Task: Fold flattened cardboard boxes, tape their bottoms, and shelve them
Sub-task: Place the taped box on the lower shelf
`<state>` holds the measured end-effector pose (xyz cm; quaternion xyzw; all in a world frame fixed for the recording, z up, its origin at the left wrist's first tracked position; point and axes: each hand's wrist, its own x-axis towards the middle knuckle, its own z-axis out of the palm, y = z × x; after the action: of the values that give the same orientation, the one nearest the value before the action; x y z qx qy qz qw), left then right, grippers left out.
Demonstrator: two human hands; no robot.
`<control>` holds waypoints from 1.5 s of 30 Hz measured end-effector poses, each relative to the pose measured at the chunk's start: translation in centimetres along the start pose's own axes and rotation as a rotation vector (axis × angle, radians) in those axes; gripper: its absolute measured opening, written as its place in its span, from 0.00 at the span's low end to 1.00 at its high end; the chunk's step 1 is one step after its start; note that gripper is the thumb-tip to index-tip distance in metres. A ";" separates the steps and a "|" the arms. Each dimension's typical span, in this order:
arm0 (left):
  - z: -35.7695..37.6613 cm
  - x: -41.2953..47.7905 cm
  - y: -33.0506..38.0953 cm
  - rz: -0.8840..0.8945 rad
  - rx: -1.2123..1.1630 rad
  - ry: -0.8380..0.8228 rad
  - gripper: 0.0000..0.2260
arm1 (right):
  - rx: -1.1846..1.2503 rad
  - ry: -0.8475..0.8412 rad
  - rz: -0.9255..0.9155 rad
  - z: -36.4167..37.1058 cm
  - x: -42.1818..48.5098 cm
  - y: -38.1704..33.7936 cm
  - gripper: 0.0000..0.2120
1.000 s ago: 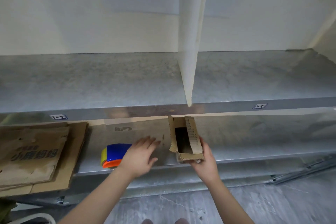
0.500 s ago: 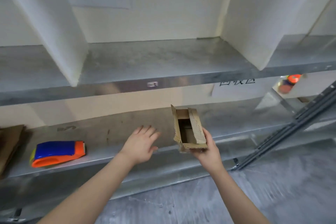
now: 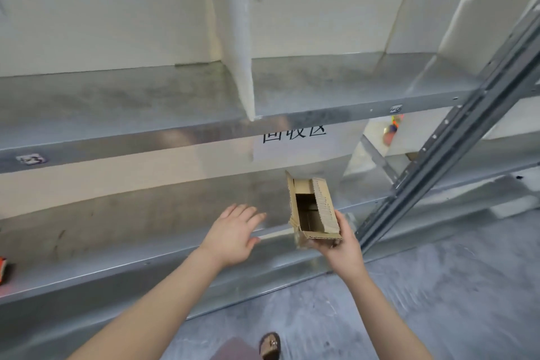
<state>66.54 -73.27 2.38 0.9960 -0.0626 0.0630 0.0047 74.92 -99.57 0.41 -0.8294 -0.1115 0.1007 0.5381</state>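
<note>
Right hand (image 3: pixel 342 248) grips small cardboard box (image 3: pixel 323 204) at its near end. Palm is under the bottom, thumb up along the right wall, fingers curled round below and mostly hidden. Box is folded up, long and narrow, open top facing the camera, dark inside. Top flaps stand up on the left, right and far sides. Box is tilted, far end pointing away from the hand toward the lower shelf (image 3: pixel 122 225). It is in the air over that shelf's front lip, not resting on it as far as shows. Box bottom not visible, so tape cannot be told.

Left hand (image 3: pixel 233 231) is just left of the box, apart from it. It is flat, palm down, fingers (image 3: pixel 251 213) straight and a bit spread, thumb out to the right. Holds nothing. It hovers over the front edge of the lower shelf; contact with the metal cannot be told, blurred.

Beyond both hands is a white paper sign (image 3: pixel 295 140) with black characters on the back wall, its top cut off by the upper shelf (image 3: pixel 146 105). White divider panel (image 3: pixel 238 38) stands on the upper shelf, above and between the hands. Grey slotted upright (image 3: pixel 444 149) runs diagonally just right of the right hand. Far left of the left hand, at the frame edge, an orange object (image 3: pixel 3 269) sits on the lower shelf, mostly cut off. Below the hands are grey floor (image 3: pixel 438 301) and a sandalled foot (image 3: pixel 270 345).
</note>
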 end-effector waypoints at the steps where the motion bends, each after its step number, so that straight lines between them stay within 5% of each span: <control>1: 0.4 1.3 0.6 0.004 -0.006 0.003 0.26 | 0.003 0.016 0.008 -1.0 0.9 0.4 0.40; 11: 3.1 13.9 8.5 -0.139 -0.340 -0.180 0.32 | -0.004 0.006 0.075 -10.2 9.6 3.5 0.41; 22: 6.6 26.2 18.9 -0.578 -1.202 -0.097 0.32 | -0.018 -0.128 0.185 -16.4 18.6 8.5 0.42; 30: 9.3 30.2 20.2 -0.781 -1.195 0.024 0.25 | -0.054 -0.148 0.263 -17.2 22.8 10.2 0.31; 39: 10.4 29.6 19.8 -0.717 -1.229 -0.101 0.19 | -0.037 -0.088 0.352 -16.1 22.9 10.3 0.33; 45: 9.4 27.4 18.8 -0.561 -0.883 -0.191 0.28 | -0.060 -0.072 0.340 -16.8 20.5 10.0 0.37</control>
<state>92.31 -95.53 -3.48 0.8791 0.1855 -0.0639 0.4345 100.07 -112.18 -3.00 -0.8479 0.0081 0.2163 0.4840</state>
